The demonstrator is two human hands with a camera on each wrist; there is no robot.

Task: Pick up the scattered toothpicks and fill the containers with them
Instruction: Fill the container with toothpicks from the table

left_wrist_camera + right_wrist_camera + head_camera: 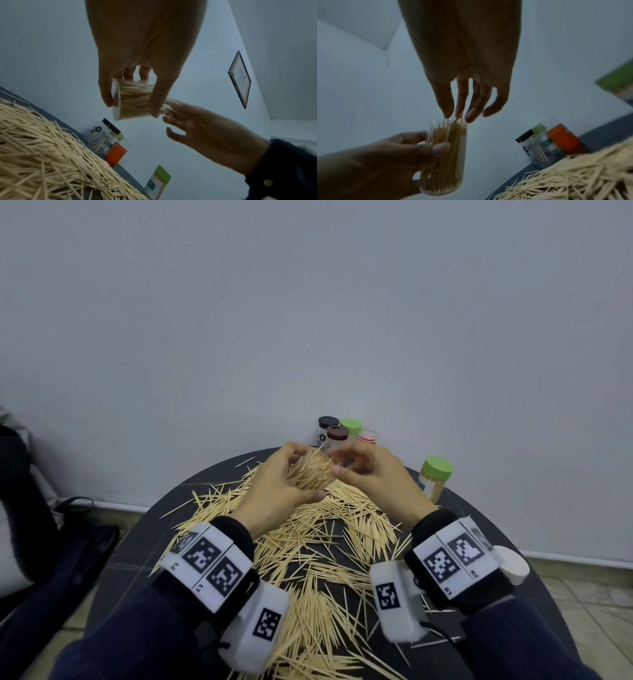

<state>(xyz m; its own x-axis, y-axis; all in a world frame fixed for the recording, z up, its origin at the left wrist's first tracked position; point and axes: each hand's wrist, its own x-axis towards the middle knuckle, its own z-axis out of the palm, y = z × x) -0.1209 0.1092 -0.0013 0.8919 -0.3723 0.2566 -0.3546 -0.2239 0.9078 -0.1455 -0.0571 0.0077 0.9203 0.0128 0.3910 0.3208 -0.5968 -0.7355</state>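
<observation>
Above the far half of the round dark worktop [212, 474] I have my left hand [274, 491] wrapped around a clear container [444, 159], thumb and fingers curled on its wall, holding it off the surface and tilted toward my right side. It is packed with toothpicks whose tips stand just past its open rim. My right hand [373, 477] sits at that rim with its fingers [447, 102] straight and loosely spread, the tips touching the protruding toothpick ends; I cannot tell whether any single pick is pinched.

Below both hands the scattered toothpicks [308, 559] cover most of the worktop, reaching close to its near and left edges. At the far edge, against the wall [308, 302], a cluster of jars [337, 434] stands with black, brown, green and red tops, just beyond my knuckles. A green-lidded jar [434, 477] stands alone near the right edge, beside my right hand. A white cylinder [510, 563] lies by my right wrist. A dark bag [68, 549] sits off the left edge.
</observation>
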